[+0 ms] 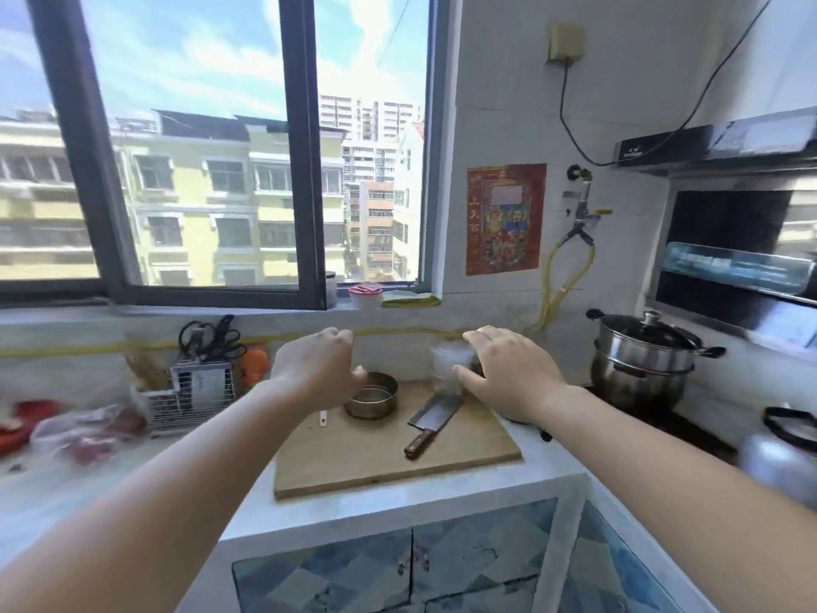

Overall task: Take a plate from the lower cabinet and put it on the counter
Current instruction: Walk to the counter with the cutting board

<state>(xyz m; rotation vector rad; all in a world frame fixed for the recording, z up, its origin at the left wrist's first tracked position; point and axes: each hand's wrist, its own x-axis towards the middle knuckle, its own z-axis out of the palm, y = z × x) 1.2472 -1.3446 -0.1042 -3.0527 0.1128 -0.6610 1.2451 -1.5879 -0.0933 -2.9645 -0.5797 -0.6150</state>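
Both of my arms reach forward over the white counter (398, 493). My left hand (320, 369) hangs in a loose fist above the wooden cutting board (353, 462), close to a small metal bowl (371, 393), and holds nothing. My right hand (508, 369) hovers palm down with fingers spread, over a clear plastic bag (444, 356) at the board's far end; whether it touches the bag is unclear. The lower cabinet doors (464, 564), covered in blue patterned film, are shut below the counter. No plate is in view.
A cleaver (431, 422) lies on the board. A steel pot with lid (645, 360) stands on the stove at right, under a range hood (729, 148). A wire utensil rack (194, 391) and red bags (88, 431) sit at left. A kettle (787, 457) is at far right.
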